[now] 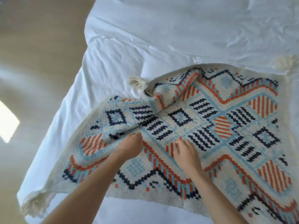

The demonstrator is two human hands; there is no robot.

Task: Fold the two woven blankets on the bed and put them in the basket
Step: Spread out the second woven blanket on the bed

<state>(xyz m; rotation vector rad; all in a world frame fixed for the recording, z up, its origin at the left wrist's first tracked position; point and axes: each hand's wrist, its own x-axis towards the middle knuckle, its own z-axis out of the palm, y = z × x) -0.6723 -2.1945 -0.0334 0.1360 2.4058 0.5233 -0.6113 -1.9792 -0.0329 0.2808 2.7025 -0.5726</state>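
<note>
Across the upper and middle frame sits the bed (178,29) — biggest thing, 1 of it, covered w/ a smooth white sheet (113,70) creased in long shallow wrinkles. Down the left edge runs beige floor (40,46), flat and blurred, w/ 1 bright patch of light (8,122) at mid-left.

From lower centre to lower right lies the woven blanket (226,126) — only 1 in view, spread on the bed. It's a thick, chunky weave on a cream ground, w/ stepped diamonds, zigzags & striped blocks in orange, light blue and navy. Its left part is rumpled: a fold is bunched up at frame centre, and the upper-left corner is turned over on itself.

2 bare forearms (90,191) come in from the bottom edge. The left hand (129,147), at centre, has its fingers curled into the bunched fold, gripping the cloth. The right hand (186,154), just beside it to the right, rests on the flat weave w/ fingertips bent down; can't tell if it pinches any fabric, too blurred.

Smallest are 3 cream tassels (137,81), soft yarn tufts at the blanket corners: upper centre-left, upper right, lower left.
</note>
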